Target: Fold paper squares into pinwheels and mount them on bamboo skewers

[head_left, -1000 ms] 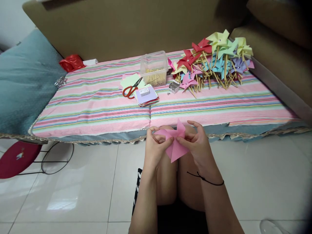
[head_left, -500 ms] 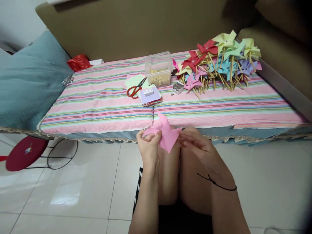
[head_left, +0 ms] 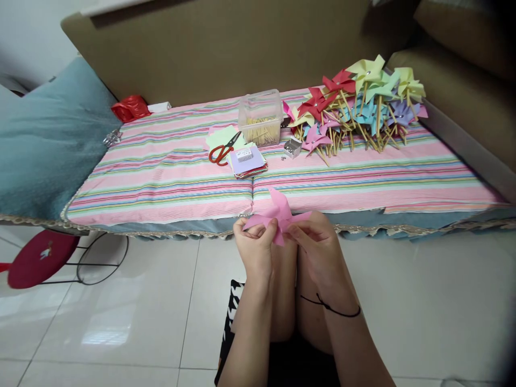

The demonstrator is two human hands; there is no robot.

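A pink paper pinwheel [head_left: 279, 205] without a visible stick is held above my knees. My left hand [head_left: 256, 244] is closed on its left side, with the thumb near the middle of the folds. From the other side, my right hand [head_left: 316, 244] pinches the pinwheel's lower right part, thumb close to the centre. The fingertips of both hands are partly hidden behind the paper. On the striped cloth just beyond lie a stack of coloured paper squares [head_left: 252, 167] with a small white box [head_left: 244, 155] on top, and red-handled scissors [head_left: 224, 150].
A clear plastic box [head_left: 260, 115] of wooden sticks stands at the back. Beside it is an opened small box [head_left: 292, 147] of metal pins. Finished pinwheels [head_left: 363, 102] pile up at the right. A red bag [head_left: 130, 109] and a dark red stool [head_left: 42, 258] are at left.
My right hand has moved left and closed on the pinwheel; before, it was apart with loose fingers. My left hand and the pinwheel shifted slightly right.
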